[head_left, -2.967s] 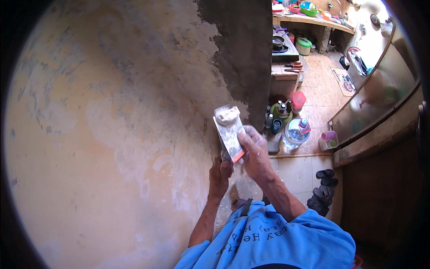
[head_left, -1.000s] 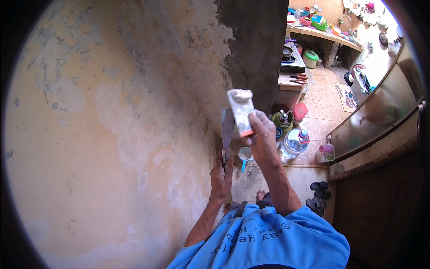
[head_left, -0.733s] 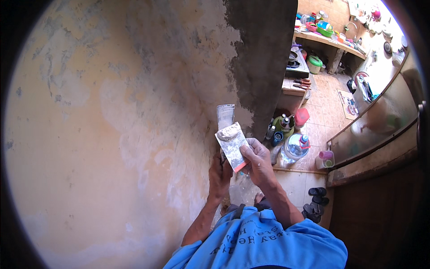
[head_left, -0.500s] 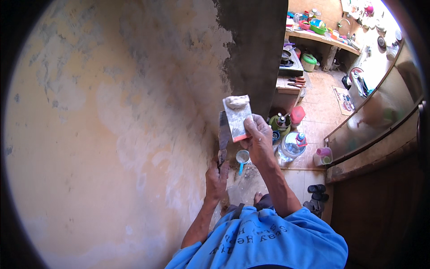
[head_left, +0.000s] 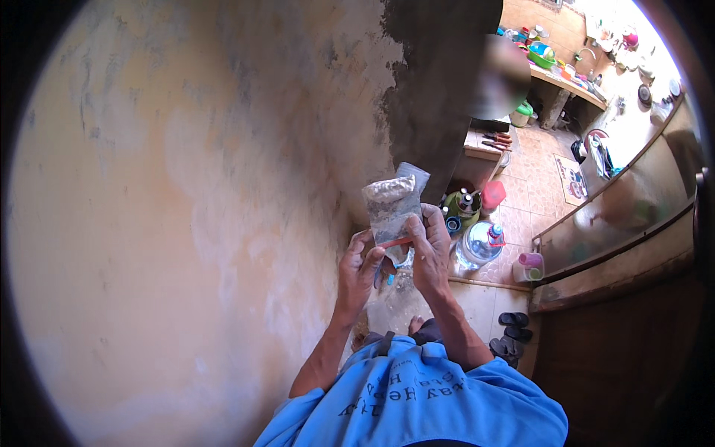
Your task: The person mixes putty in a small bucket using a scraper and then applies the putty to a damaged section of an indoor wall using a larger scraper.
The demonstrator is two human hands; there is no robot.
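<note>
My right hand grips a flat scraper with a red lower edge, its thumb pressed on the face. A thick strip of white putty lies along the scraper's top edge. Behind it, the blade of a putty knife sticks out at the upper right. My left hand is closed on the putty knife's handle, which is mostly hidden, and its fingers are close to the red edge. Both hands are beside the patchy plastered wall.
Ahead on the right, a large water bottle stands near a green container and a red container. A blue-handled dipper is partly hidden below my hands. Black sandals lie on the floor. A blurred shape covers the stove area.
The putty knife has swung behind the scraper, and my left hand has risen close to my right. The scraper has tilted and dropped slightly. A blurred shape has appeared by the stove.
</note>
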